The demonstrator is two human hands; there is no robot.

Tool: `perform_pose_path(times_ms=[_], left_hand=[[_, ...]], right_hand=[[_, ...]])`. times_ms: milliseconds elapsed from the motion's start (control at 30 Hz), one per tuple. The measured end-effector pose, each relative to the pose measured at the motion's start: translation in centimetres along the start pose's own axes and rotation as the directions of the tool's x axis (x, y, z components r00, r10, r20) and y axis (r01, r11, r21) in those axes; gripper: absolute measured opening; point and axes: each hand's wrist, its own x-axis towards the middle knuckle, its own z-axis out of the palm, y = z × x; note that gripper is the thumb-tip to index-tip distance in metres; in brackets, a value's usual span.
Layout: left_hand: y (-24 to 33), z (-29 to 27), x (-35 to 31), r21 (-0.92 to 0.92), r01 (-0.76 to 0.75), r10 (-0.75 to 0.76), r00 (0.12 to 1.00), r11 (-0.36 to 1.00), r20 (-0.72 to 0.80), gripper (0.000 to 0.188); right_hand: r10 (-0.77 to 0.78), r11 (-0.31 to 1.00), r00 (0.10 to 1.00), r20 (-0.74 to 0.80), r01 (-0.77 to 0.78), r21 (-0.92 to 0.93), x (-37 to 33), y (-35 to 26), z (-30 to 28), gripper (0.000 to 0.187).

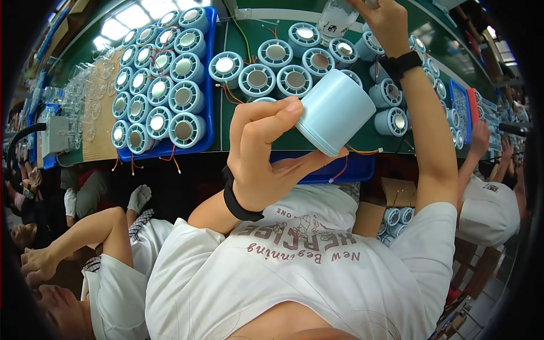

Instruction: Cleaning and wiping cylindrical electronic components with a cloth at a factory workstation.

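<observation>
My left hand (266, 147) is closed around a light blue cylindrical housing (337, 110), tilted, with its smooth side toward me. Thin coloured wires (362, 151) show just below it. My right hand (387, 22) reaches to the far edge of the bench beside a clear bottle (336, 21) with dark marks on it. Its fingers are bent together and partly cut off by the upper edge, so what they hold or touch is hidden. Several similar light blue units (276, 52) with round silver discs stand on the green bench between the hands and the tray.
A blue tray (210, 73) at the left bears rows of the same units. Clear plastic parts (88, 102) lie on brown cardboard further left. Below the bench edge are a blue bin (340, 173) and a carton (368, 218). Co-workers sit on both sides.
</observation>
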Motion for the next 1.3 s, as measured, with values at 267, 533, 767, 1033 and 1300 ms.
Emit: perform_pose_path(times_ms=[267,533,767,1033,1300], left_hand=[[-0.7,0.3,-0.3,0.127,-0.135,0.14,0.99,0.983,-0.027,0.074],[-1.0,1.5,-0.5,0.05,-0.022,0.023,1.0,0.998,-0.004,0.073],[-1.2,2.4,-0.7,-0.15,0.02,-0.007,0.996,0.988,0.085,0.071],[-0.8,2.9,-1.1,-0.168,0.141,-0.117,0.983,0.976,0.141,0.073],[-0.8,2.9,-0.1,-0.269,-0.031,0.068,0.989,0.963,0.131,0.075]], right_hand=[[-0.03,0.996,0.988,-0.154,0.016,-0.09,-2.1,1.0,-3.9,0.017],[-0.193,0.893,0.977,0.095,0.134,0.43,-8.0,-14.0,-11.6,0.016],[-0.113,0.99,0.863,0.492,0.055,0.131,-9.3,-15.0,-13.4,0.031],[-0.1,0.995,0.922,0.374,0.088,0.048,-10.7,-13.9,-12.7,0.05],[0.367,0.894,0.878,0.307,-0.425,0.144,-11.2,-10.8,-12.2,0.028]])
